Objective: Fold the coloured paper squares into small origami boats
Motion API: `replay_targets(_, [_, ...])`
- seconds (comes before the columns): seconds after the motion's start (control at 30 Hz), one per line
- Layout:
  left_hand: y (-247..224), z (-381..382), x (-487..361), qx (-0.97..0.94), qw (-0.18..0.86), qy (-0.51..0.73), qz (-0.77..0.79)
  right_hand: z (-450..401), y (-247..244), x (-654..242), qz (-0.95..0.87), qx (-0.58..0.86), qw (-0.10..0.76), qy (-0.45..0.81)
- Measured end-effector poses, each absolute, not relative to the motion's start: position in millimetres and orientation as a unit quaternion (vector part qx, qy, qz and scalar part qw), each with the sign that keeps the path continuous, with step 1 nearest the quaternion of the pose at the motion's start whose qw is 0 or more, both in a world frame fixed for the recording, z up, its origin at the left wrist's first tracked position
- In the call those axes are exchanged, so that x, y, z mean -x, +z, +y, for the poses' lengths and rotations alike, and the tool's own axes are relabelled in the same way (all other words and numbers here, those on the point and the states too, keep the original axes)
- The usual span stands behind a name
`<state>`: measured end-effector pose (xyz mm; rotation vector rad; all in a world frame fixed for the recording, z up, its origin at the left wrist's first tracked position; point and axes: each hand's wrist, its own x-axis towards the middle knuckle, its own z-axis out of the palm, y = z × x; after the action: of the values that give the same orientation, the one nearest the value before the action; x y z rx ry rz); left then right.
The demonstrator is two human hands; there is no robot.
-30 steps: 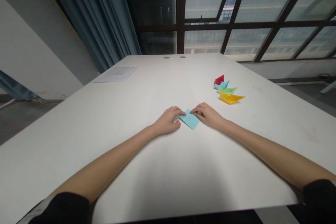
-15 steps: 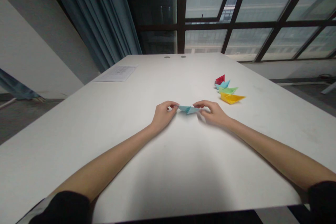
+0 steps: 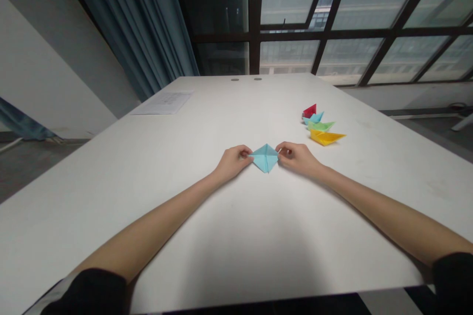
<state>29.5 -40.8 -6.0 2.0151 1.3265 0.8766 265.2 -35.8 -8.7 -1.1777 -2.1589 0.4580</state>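
A light blue folded paper, roughly diamond-shaped with a crease down its middle, is between my two hands above the middle of the white table. My left hand pinches its left corner between thumb and fingers. At the right corner, the thumb and fingers of my right hand close on the paper in the same way. The fingertips partly cover both corners.
On the right of the white table stand folded paper boats in a row: red, blue, green and yellow. A printed sheet lies at the back left.
The blue paper was a flat, narrow shape and now shows as a wider diamond facing me. My right hand has moved slightly left, and its fingers have closed on the corner.
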Motion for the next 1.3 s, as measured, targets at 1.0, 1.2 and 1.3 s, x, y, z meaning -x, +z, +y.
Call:
replay_targets(1.0, [-9, -49, -34, -0.893, 0.077, 0.22, 0.385, -37, -7, -263, -0.914, 0.318, 0.239, 0.081])
replay_targets(1.2, [-9, -48, -35, -0.891, 0.099, 0.239, 0.373, -40, -6, -255, -0.904, 0.349, 0.23, 0.095])
replay_targets(1.3, [-9, -50, -36, -0.885, 0.084, 0.265, 0.374, -42, -3, -252, -0.863, 0.403, 0.252, 0.17])
